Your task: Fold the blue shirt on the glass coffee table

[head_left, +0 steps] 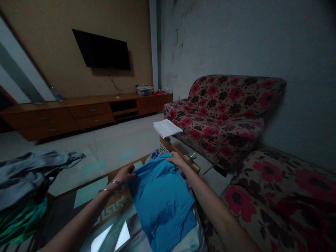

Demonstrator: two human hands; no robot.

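Blue garment (161, 196) was stretched between the fingertips, its far edge pinched by the left hand (127, 172) at one corner and by the right hand (175, 159) farther along. Both forearms reached forward, converging. It was spread, not folded into a packet. Beyond the fingers, a white cloth (167, 128) lay folded flat; to their left, grey (31, 171) and green garments (23, 220) lay heaped, unfolded.

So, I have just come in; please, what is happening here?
A person holds a blue cloth near its far edge: the left grip at a corner, the right grip farther along. The cloth is spread out with some creases, over paler fabric. A folded white cloth lies beyond, near the flowered sofa; grey and green clothes are heaped at left.
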